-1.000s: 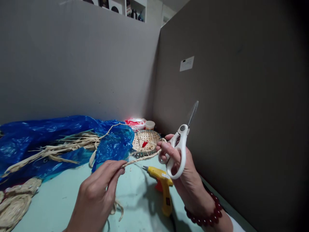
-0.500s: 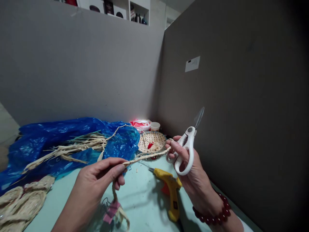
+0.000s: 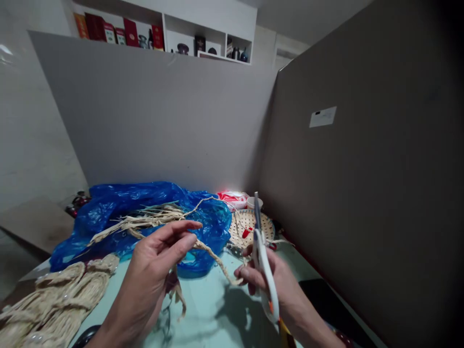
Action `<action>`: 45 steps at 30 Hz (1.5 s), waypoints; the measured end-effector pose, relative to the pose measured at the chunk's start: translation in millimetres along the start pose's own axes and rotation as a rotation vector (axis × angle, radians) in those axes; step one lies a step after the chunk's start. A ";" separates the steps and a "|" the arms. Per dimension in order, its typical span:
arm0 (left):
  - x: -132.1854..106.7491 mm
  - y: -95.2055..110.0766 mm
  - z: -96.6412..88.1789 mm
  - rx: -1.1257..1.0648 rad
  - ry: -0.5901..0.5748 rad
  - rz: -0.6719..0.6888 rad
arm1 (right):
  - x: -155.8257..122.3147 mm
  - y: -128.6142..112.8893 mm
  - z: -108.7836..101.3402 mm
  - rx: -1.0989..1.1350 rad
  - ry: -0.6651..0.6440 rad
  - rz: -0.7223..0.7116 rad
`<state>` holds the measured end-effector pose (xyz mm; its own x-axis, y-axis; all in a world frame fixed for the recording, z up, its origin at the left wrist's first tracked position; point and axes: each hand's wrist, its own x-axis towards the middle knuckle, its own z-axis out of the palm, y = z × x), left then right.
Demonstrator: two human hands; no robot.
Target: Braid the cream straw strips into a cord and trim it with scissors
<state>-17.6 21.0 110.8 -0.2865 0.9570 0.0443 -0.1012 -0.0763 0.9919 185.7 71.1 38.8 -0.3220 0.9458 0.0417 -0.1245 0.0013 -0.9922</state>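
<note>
My left hand (image 3: pixel 159 266) is curled round a braided straw cord (image 3: pixel 217 261), its index finger lifted a little off the thumb. The cord sags between my two hands. My right hand (image 3: pixel 275 280) grips white-handled scissors (image 3: pixel 264 275), blades up, and pinches the cord's other end between thumb and finger. A pink clip (image 3: pixel 171 282) shows only partly behind my left hand, with loose straw ends (image 3: pixel 179 297) hanging beside it. Below the right hand, a yellow piece of the glue gun (image 3: pixel 286 336) peeks out; the rest is hidden.
A blue plastic bag (image 3: pixel 213 217) spreads across the back, dry straw (image 3: pixel 145 220) on it. Beyond my right hand sits a woven basket (image 3: pixel 237 229), near a red-and-white packet (image 3: pixel 232 198) and cup (image 3: pixel 254 203). Woven straw pieces (image 3: pixel 61 304) lie left. Grey partitions (image 3: pixel 174 111) enclose the table.
The view has tilted up and turned left. My right hand has lowered and the scissors have swung more upright. The cord, taut before, now hangs slack; my left index finger has lifted.
</note>
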 end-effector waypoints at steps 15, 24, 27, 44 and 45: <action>6.7 -2.8 -5.6 0.380 -0.263 0.212 | 2.1 -12.7 -16.1 -0.421 0.134 -0.079; 4.6 -6.3 1.6 0.412 -0.299 0.194 | -7.7 -40.8 -16.7 -0.108 0.217 -0.187; 0.8 -12.7 8.3 0.480 -0.323 0.179 | -20.6 -40.0 18.2 0.030 -0.023 -0.067; 5.3 -10.8 5.9 0.358 -0.345 0.078 | -1.3 -27.6 46.6 0.327 0.013 -0.087; 7.5 -10.9 3.9 0.381 -0.338 0.082 | 0.8 -26.1 47.0 0.357 0.022 -0.097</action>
<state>-14.9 30.1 100.8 0.0518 0.9940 0.0967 0.2812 -0.1074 0.9536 144.6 56.6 70.2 -0.2729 0.9536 0.1276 -0.4745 -0.0181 -0.8800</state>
